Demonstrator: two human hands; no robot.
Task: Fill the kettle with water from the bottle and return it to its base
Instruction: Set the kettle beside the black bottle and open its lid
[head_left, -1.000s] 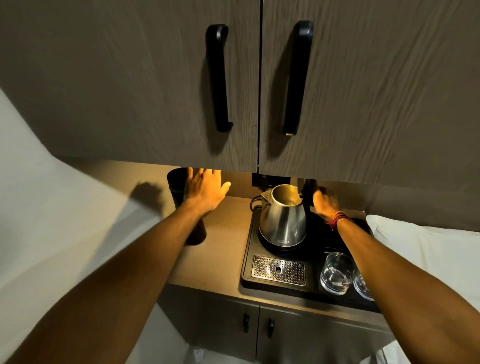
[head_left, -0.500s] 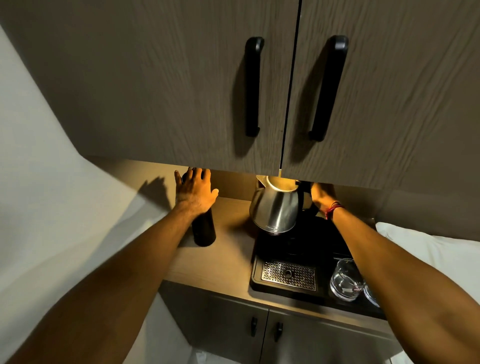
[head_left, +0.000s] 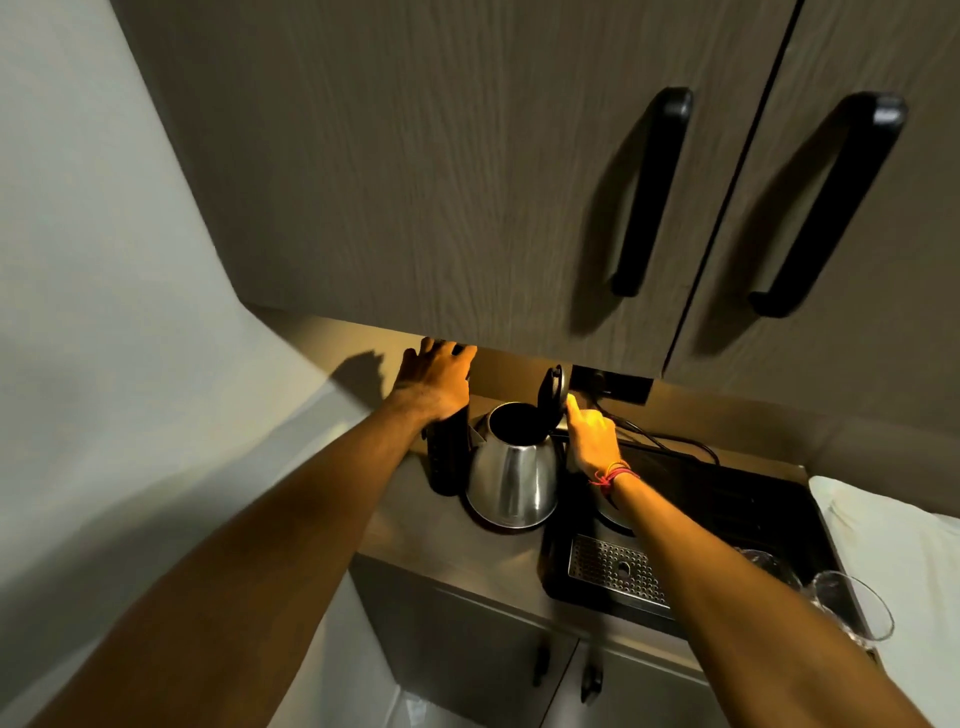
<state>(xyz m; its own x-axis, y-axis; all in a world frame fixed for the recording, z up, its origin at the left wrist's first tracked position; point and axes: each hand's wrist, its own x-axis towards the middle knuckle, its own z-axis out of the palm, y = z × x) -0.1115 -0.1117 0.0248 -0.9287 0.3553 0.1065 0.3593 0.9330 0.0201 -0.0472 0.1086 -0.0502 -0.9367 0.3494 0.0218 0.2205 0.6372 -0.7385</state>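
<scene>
The steel kettle (head_left: 511, 483) stands on the wooden counter just left of the black tray, its lid (head_left: 551, 391) hinged upright and its mouth open and dark. My right hand (head_left: 592, 436) is closed around the kettle's handle, which it hides. The round base (head_left: 615, 515) sits bare on the tray, partly behind my right forearm. A tall black bottle (head_left: 445, 460) stands upright against the kettle's left side. My left hand (head_left: 436, 376) is wrapped over the bottle's top, hiding the cap.
The black tray (head_left: 727, 499) holds a metal drip grate (head_left: 615, 569) and two clear glasses (head_left: 852, 605) at its front right. Upper cabinet doors with black handles (head_left: 652, 192) overhang low above the counter. A power cord (head_left: 660, 439) runs behind. White fabric (head_left: 893, 535) lies at the right.
My right hand lifted the kettle off its base and set it down on the counter to the left, beside the bottle. My left hand closed over the bottle's top. The view shifted left.
</scene>
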